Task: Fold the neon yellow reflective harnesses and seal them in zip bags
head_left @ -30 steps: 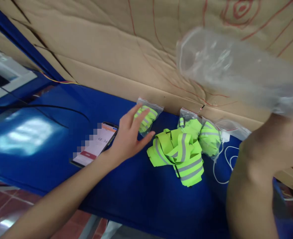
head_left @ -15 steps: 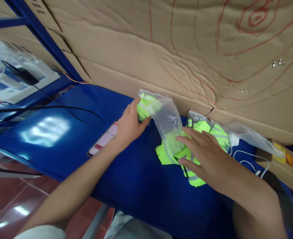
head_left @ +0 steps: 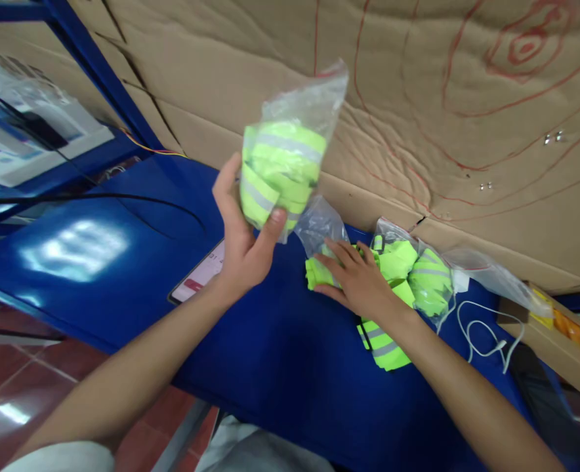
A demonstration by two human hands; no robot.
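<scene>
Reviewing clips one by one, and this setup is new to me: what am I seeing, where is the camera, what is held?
No machine: a camera on a person's head looks down at their bare hands. The left hand grips a bagged vest, neon yellow, held above the blue table. The right hand lies flat on a loose vest next to a clear bag. More bagged vests, a phone and a white cable lie on the table; cardboard stands behind.
</scene>
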